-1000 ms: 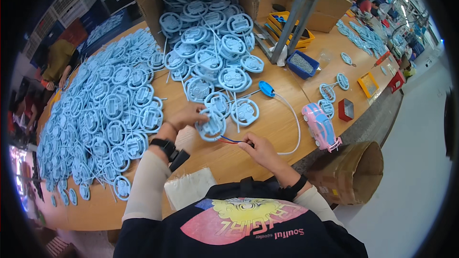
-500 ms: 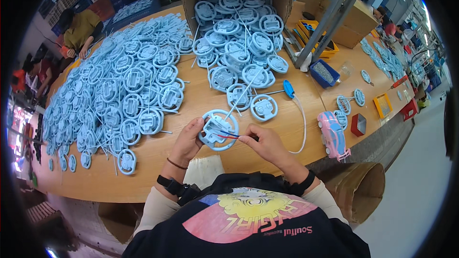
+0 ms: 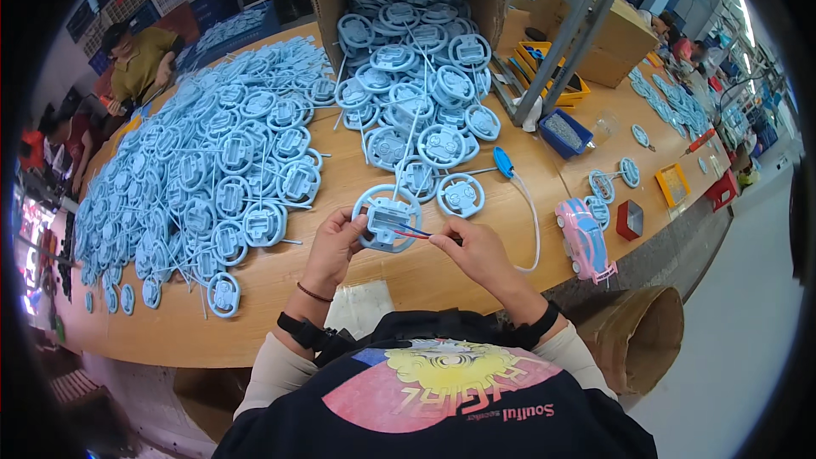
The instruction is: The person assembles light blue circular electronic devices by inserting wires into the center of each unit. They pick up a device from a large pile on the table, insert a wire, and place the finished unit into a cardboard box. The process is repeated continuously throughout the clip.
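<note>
A light blue toy steering wheel (image 3: 380, 238) is held up over the table by my left hand (image 3: 334, 248), thumb and fingers closed on its left rim. Its hollow inner side with a battery bay faces up, and a thin rod points away from it. From its lower middle run red and dark blue wires (image 3: 413, 232). My right hand (image 3: 473, 252) pinches their ends between thumb and forefinger, just right of the wheel. Beyond lies another blue steering wheel (image 3: 461, 195), button side up. A blue plug-like piece (image 3: 503, 161) with a white cable rests to its right.
A large heap of blue steering wheels (image 3: 229, 144) covers the left of the table. More spill from a cardboard box (image 3: 327, 8) at the back. A pink toy car (image 3: 585, 238), a blue bin (image 3: 564, 134) and a red box (image 3: 629, 221) stand right. Co-workers sit far left.
The steering wheel in my left hand has tipped a little, and its rod points more straight away. My right hand still pinches the wires, having shifted slightly right.
</note>
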### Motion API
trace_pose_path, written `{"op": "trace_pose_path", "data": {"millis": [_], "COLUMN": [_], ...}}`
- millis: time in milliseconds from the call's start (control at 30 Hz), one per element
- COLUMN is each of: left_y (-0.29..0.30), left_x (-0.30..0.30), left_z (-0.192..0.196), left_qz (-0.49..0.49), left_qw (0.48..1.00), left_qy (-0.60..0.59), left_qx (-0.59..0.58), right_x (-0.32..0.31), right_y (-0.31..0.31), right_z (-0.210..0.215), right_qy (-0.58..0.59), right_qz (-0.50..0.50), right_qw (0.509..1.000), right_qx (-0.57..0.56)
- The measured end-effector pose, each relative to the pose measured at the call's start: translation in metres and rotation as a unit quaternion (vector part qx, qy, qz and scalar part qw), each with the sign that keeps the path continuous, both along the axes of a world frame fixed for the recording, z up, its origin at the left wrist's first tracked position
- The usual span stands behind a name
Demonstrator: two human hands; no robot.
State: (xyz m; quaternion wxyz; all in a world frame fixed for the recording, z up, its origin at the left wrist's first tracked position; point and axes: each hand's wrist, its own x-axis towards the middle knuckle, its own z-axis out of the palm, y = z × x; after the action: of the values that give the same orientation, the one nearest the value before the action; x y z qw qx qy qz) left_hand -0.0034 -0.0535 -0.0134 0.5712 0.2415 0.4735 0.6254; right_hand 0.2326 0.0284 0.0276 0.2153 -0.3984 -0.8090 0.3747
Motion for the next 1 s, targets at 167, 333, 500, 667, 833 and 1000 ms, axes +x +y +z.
{"op": "trace_pose_path", "data": {"millis": [167, 333, 500, 667, 833, 1000], "left_y": [0.005, 0.004, 0.000, 0.000, -0.002, 0.003], "left_x": [0.012, 0.024, 0.013, 0.008, 0.007, 0.017], "left_z": [-0.007, -0.002, -0.012, -0.022, -0.021, -0.025], "left_qz": [-0.002, -0.020, -0.053, -0.050, -0.095, -0.121], "left_qw": [1.000, 0.997, 0.992, 0.993, 0.988, 0.970], "left_qy": [-0.018, -0.070, -0.106, -0.096, -0.114, -0.209], "left_qx": [0.016, 0.020, 0.031, 0.037, 0.032, 0.019], "right_x": [0.003, 0.002, -0.003, -0.010, -0.004, -0.002], "right_y": [0.003, 0.006, 0.006, 0.004, 0.008, 0.006], "right_z": [0.001, -0.003, -0.003, -0.007, -0.017, -0.024], "right_qy": [-0.016, 0.009, 0.015, 0.021, 0.039, 0.035], "right_qz": [0.002, 0.010, 0.028, 0.048, 0.054, 0.063], "right_qw": [1.000, 1.000, 0.999, 0.999, 0.998, 0.997], "right_qx": [0.016, 0.006, -0.022, -0.009, -0.016, -0.015]}}
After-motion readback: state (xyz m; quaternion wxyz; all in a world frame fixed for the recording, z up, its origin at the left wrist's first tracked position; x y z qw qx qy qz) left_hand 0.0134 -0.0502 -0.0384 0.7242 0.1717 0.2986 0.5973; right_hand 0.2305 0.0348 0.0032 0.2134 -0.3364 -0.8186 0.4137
